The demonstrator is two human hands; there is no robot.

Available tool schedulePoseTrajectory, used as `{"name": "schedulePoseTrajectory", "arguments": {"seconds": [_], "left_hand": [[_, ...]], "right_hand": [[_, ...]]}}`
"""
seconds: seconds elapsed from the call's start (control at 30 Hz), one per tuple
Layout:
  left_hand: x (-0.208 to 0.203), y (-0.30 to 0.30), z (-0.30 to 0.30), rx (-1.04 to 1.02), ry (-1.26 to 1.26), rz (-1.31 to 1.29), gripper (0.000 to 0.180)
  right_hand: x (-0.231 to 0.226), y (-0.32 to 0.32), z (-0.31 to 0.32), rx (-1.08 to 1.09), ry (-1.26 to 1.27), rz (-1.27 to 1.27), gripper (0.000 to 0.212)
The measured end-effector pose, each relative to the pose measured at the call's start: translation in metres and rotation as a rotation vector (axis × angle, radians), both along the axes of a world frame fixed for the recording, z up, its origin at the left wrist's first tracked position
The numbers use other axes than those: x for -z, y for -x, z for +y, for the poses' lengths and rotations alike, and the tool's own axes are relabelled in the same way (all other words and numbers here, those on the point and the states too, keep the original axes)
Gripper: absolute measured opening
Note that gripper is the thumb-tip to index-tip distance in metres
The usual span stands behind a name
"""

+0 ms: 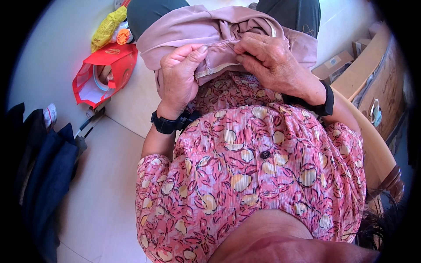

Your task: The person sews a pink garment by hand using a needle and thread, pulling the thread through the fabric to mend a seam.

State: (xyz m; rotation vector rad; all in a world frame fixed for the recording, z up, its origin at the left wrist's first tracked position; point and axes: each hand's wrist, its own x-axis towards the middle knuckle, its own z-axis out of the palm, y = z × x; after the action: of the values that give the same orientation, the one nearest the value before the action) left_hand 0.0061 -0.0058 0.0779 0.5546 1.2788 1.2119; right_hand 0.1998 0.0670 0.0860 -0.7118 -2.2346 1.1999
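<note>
A dusty-pink garment (180, 28) lies bunched across my lap, over dark trousers. My left hand (180, 74) is closed in a pinch on the garment's seam edge, thumb on top. My right hand (269, 57) has its fingers curled together at the same stretch of seam, a short way to the right. Between the two hands the cloth is drawn out, with loose reddish threads (224, 44) along it. A pale edging strip (219, 69) runs just below. Whether a small tool sits in the right fingers is hidden.
A red paper bag (125, 65) stands on the floor at the left, with a yellow plastic bag (107, 28) behind it. Dark clothes (48, 162) hang at far left. Cardboard boxes (333, 65) and a wooden board (366, 65) are on the right.
</note>
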Motion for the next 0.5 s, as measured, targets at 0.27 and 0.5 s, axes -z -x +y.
{"name": "schedulePoseTrajectory", "arguments": {"seconds": [0.27, 0.5], "left_hand": [[0.0037, 0.0014, -0.0002, 0.039, -0.012, -0.018, 0.015], [0.0062, 0.0033, -0.0021, 0.032, -0.021, -0.011, 0.015]], "right_hand": [[0.0038, 0.0052, -0.0045, -0.051, 0.019, 0.026, 0.01], [0.0025, 0.0064, -0.0043, -0.074, 0.055, -0.027, 0.009]]}}
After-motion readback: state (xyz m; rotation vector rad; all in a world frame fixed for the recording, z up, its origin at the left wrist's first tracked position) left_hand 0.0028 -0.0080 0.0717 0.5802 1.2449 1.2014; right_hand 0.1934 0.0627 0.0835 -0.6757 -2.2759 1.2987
